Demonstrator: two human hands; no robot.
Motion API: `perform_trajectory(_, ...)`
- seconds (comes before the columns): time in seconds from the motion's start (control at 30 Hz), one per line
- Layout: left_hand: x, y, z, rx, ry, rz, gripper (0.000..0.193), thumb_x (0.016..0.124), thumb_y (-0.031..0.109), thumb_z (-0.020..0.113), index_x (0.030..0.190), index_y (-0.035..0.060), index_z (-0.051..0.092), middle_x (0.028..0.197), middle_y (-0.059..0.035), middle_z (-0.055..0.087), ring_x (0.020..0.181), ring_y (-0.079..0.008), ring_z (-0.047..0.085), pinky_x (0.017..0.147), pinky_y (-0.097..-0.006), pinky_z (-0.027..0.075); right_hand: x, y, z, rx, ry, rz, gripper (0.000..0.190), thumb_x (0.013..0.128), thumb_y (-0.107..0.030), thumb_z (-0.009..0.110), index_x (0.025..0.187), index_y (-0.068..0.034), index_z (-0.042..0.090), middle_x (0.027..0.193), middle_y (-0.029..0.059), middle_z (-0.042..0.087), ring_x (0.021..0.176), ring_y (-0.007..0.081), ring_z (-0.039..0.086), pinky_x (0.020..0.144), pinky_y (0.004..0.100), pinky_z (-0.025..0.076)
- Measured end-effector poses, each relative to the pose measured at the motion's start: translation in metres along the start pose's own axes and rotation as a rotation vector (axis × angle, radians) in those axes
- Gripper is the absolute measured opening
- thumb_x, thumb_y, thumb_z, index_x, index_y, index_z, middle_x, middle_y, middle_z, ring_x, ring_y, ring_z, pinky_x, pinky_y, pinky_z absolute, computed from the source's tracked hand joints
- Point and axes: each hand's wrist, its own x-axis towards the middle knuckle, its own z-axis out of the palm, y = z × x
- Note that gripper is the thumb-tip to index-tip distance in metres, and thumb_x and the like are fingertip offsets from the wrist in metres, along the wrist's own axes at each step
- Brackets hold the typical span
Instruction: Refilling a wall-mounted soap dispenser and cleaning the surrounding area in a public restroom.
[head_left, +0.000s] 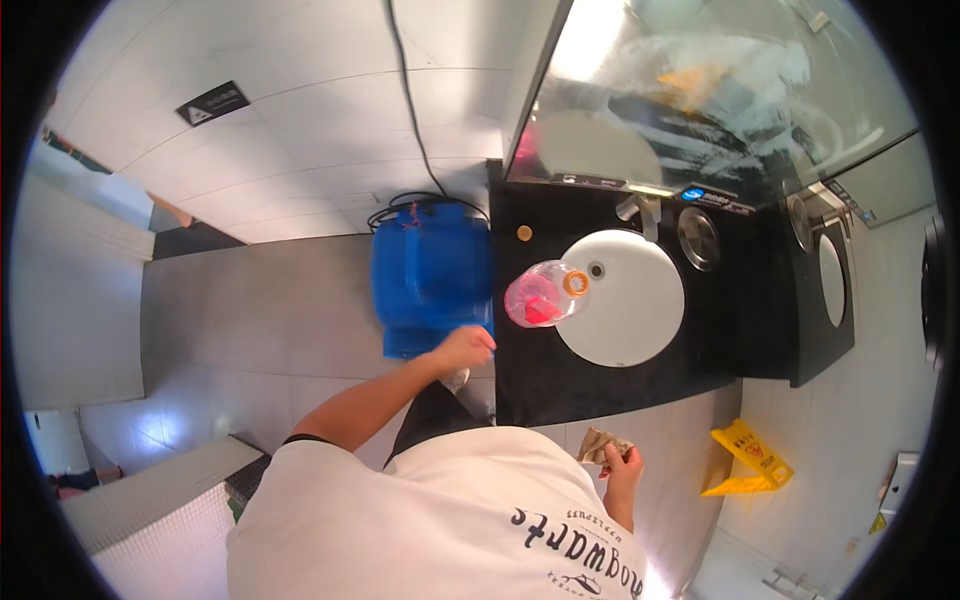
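Note:
My left hand (466, 349) is loosely curled near the left edge of the black counter (525, 382), just below the blue plastic container (435, 277); whether it holds anything is unclear. Down at my right side, my right hand (621, 462) grips a crumpled brown paper towel (598, 445). A clear bottle with pink liquid (541, 296) and an orange cap stands on the counter, overlapping the rim of the white sink (637, 330) in this view. A small round tan cap (524, 233) lies behind the bottle. Over the sink is a metal faucet (646, 217).
A round metal plate-like fitting (698, 238) is set in the counter right of the faucet. The wall mirror (705, 97) is streaked. A yellow caution sign (750, 457) stands on the floor at right. A black cable (409, 97) runs down the wall to the blue container.

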Motion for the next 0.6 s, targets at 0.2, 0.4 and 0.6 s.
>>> perform_trajectory(0.2,0.09,0.002,-0.048,0.247,0.435,0.213,0.013,0.071,0.006,0.056,0.084,0.0043,0.055,0.067,-0.0093,0.059,0.062,-0.0219,0.059,0.058,-0.031,0.046,-0.03,0.021,-0.004,0.134,0.213,0.082,0.016,0.074,-0.012,0.06,0.083,-0.001,0.051,0.067,0.0042,0.053,0.046,0.0091,0.045,0.041,0.0223,0.039)
perform_trajectory(0.4,0.187,0.03,-0.054,0.635,0.422,0.33,0.025,0.071,0.007,0.059,0.095,0.0087,0.052,0.086,-0.0126,0.055,0.081,-0.0297,0.056,0.07,-0.0365,0.046,-0.081,0.031,-0.004,0.168,0.402,0.222,0.015,0.075,-0.007,0.059,0.084,0.0,0.05,0.067,0.0061,0.053,0.046,0.0105,0.047,0.039,0.0225,0.039)
perform_trajectory(0.6,0.238,0.051,-0.031,1.133,0.343,0.348,0.026,0.074,0.008,0.055,0.099,0.0132,0.051,0.101,-0.0094,0.045,0.096,-0.0279,0.048,0.075,-0.0366,0.048,-0.141,0.051,-0.001,0.183,0.54,0.393,0.02,0.077,-0.011,0.061,0.089,0.001,0.051,0.069,0.0074,0.055,0.046,0.0116,0.048,0.04,0.0223,0.04)
